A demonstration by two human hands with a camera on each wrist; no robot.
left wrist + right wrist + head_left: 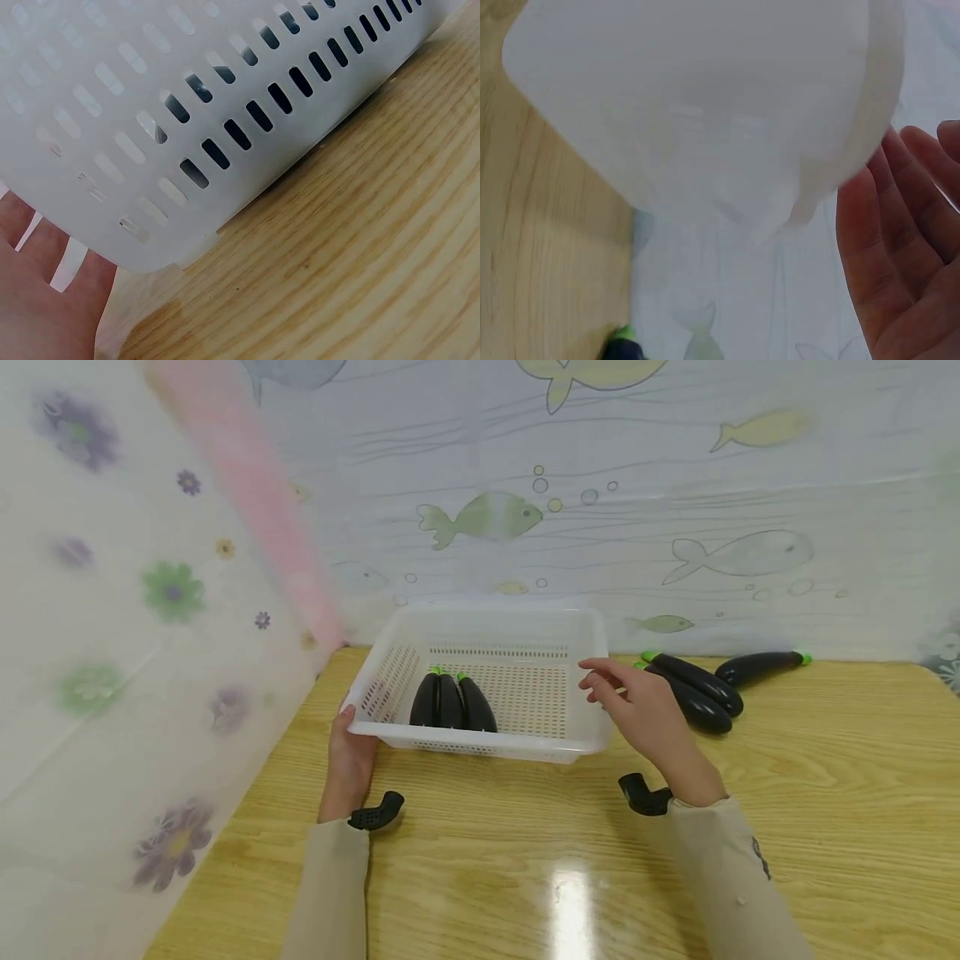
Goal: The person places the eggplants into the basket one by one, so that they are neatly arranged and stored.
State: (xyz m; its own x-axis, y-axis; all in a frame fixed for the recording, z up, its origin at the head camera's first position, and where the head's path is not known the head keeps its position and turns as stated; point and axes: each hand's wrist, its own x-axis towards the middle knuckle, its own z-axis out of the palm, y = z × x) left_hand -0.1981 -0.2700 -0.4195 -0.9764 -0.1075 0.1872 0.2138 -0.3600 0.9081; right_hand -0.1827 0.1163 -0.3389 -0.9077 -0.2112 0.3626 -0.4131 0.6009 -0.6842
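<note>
A white plastic basket [525,742] with slotted sides stands toward the back of the table. Inside, three dark eggplants [450,702] with green stems lie side by side, left of the middle. At the basket's front left corner my left hand [351,760] holds the rim, thumb against the edge; in the left wrist view its fingers [45,255] show beside the slotted wall. My right hand [641,706] is at the right rim with loosely bent fingers and nothing in its grasp. The right wrist view has that hand [900,247] beside the basket's smooth outer wall [705,90].
Right of the basket, two more eggplants [701,693] lie together, and another eggplant [761,668] lies behind them near the back edge. The wood-grain table [480,852] meets a fish-patterned curtain [480,460] at the back and a flowered one [97,635] on the left.
</note>
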